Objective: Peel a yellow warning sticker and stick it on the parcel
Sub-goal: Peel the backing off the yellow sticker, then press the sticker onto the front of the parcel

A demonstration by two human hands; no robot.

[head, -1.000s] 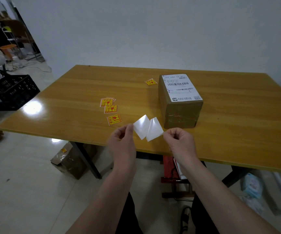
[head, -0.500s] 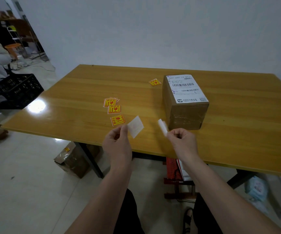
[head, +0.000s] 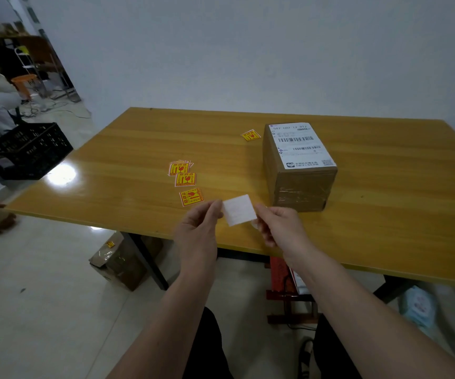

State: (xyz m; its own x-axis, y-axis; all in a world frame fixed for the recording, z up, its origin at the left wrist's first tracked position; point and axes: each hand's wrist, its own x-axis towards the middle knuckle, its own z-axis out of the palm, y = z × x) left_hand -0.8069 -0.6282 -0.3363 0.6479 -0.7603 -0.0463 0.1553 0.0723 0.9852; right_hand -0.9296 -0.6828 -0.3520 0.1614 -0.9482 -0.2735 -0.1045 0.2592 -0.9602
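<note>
Pale wall (head: 248, 50) behind, tiled floor (head: 43, 296) below | wooden table (head: 385, 214), glossy | black crate (head: 26, 151) far left on floor | parcel (head: 298, 165) on table, label up | yellow stickers (head: 183, 179) loose left of parcel | left hand (head: 197, 233) and right hand (head: 281, 228) close together, both pinching white square (head: 239, 210) above table's near edge.
</note>
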